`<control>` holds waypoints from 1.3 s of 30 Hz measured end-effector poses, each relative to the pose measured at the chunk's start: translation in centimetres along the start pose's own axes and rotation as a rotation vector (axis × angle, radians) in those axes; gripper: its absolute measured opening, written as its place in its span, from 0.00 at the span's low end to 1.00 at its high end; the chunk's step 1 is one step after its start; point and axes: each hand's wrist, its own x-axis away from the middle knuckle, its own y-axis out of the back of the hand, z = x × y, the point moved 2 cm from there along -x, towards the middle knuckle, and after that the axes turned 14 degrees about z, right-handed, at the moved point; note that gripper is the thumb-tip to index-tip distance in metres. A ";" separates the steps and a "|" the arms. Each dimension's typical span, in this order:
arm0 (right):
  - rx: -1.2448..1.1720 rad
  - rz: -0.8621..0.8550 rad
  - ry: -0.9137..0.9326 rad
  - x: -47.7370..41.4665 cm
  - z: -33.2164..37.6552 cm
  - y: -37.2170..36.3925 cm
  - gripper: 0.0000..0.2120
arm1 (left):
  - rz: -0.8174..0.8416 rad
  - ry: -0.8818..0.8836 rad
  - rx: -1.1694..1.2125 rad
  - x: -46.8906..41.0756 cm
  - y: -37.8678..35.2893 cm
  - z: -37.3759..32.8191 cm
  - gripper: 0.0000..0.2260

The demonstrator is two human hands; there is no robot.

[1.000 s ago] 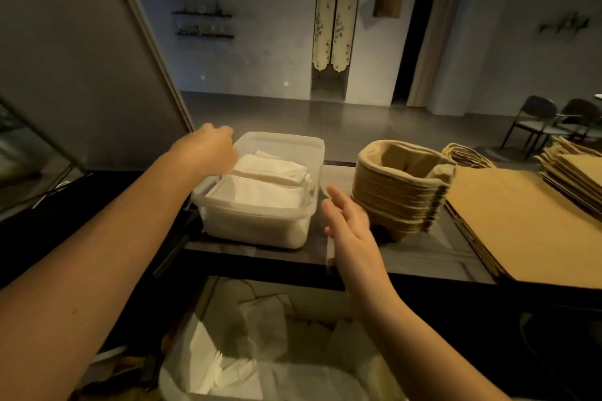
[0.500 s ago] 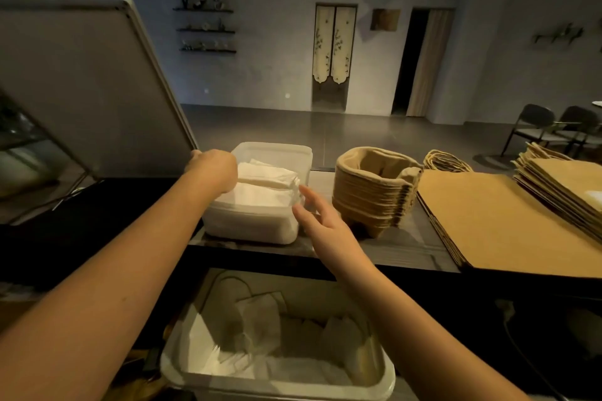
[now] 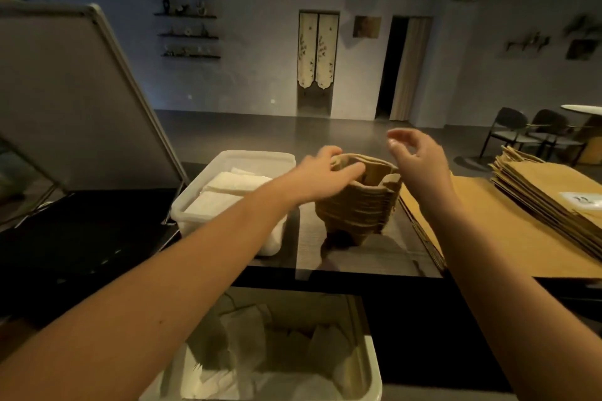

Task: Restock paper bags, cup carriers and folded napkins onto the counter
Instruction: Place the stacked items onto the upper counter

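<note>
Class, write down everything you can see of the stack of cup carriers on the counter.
The stack of cup carriers is many brown moulded-pulp trays nested into one upright pile, edges showing as ridged layers. It stands on the counter between the white napkin tub and the flat paper bags. The left hand pinches its left rim, thumb outside, fingers inside; the right hand hovers above its right side, apparently not touching.
</note>
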 end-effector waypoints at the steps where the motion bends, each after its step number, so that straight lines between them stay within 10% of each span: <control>1: -0.056 0.032 -0.096 -0.2 -1.0 0.1 0.13 | 0.031 0.023 0.002 -0.4 -0.4 0.1 0.28; 7: -0.731 0.198 -0.522 1.7 -3.1 -2.6 0.16 | -0.045 0.008 -0.015 -1.0 0.2 0.2 0.22; 30: -0.737 0.244 -0.284 5.0 -2.4 -6.1 0.31 | -0.180 -0.022 -0.156 -1.6 2.3 1.5 0.18; 34: -0.673 0.206 -0.297 5.6 -2.4 -5.5 0.33 | -0.355 -0.166 -0.404 0.0 1.5 -0.3 0.16; 39: -0.627 0.312 -0.301 6.5 -1.8 -4.4 0.24 | -0.160 -0.146 -0.776 1.9 -1.0 -2.1 0.18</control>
